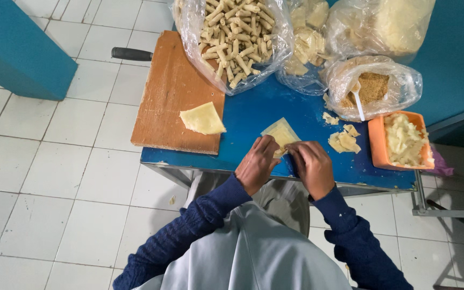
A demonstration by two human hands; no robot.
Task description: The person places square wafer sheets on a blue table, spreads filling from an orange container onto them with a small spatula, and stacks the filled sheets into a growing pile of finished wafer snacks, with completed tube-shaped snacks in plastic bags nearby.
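Left hand (pixel 256 164) and right hand (pixel 311 167), fingers curled together, pinch near edge of pale dough sheet (pixel 281 133) on blue table (pixel 253 115), frame centre. Risk: thin sheet likely tears under uneven roll.

Wrapper (pixel 280 132) near corner under both hands — fingertips hidden; top bags cut by edge.

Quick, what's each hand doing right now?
Left hand: fingers curled on the near edge of the pale dough sheet on the blue table.
Right hand: curled on the same sheet.
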